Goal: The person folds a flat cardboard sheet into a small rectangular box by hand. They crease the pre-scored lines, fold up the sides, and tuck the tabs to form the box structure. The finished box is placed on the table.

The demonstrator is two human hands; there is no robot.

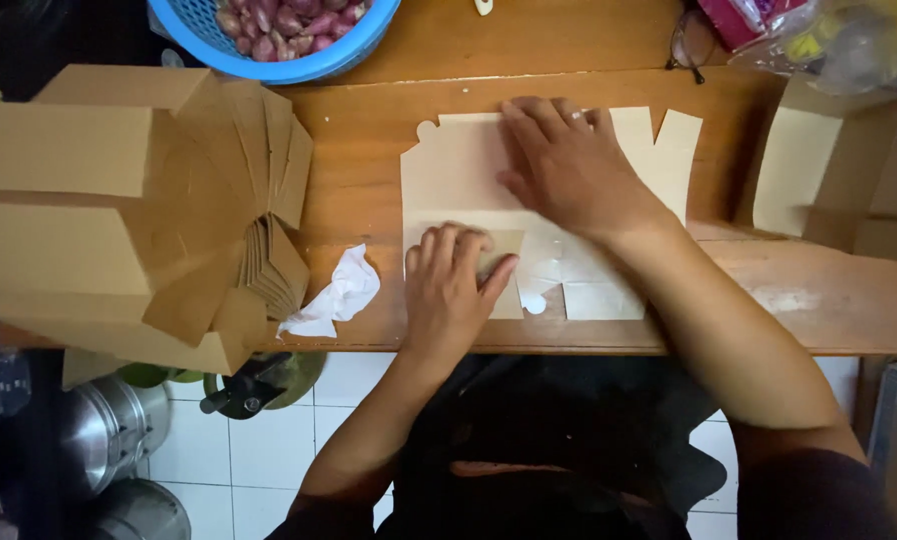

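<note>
A flat, unfolded cardboard box blank (449, 170), pale on its upper face, lies on the wooden table (369, 120). My left hand (449, 285) presses a folded brown flap (504, 245) down near the table's front edge, fingers together. My right hand (569, 165) lies flat on the upper middle of the blank, fingers spread and pointing left. Neither hand grips anything; both press down on the cardboard.
A stack of folded brown cardboard boxes (119, 210) fans out at the left. A crumpled white paper (339, 295) lies beside it. A blue basket of shallots (279, 30) stands at the back. More cardboard (829, 170) and eyeglasses (691, 42) sit right. Metal pots (109, 430) stand on the tiled floor.
</note>
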